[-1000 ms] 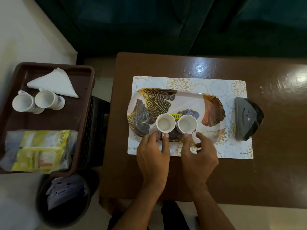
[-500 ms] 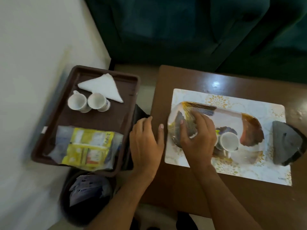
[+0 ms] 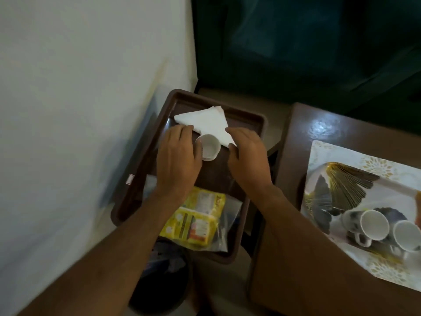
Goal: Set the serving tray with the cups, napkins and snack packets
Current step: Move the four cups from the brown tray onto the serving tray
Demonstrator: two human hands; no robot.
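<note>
Fingers (image 3: 182, 133) near unreadable yellow packets (image 3: 198, 220)

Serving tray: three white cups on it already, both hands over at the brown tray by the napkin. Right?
Not quite. The head view shows two white cups on the serving tray, not three. The rest holds: the left hand and right hand are over the brown tray by the napkin, with another cup between them.
</note>
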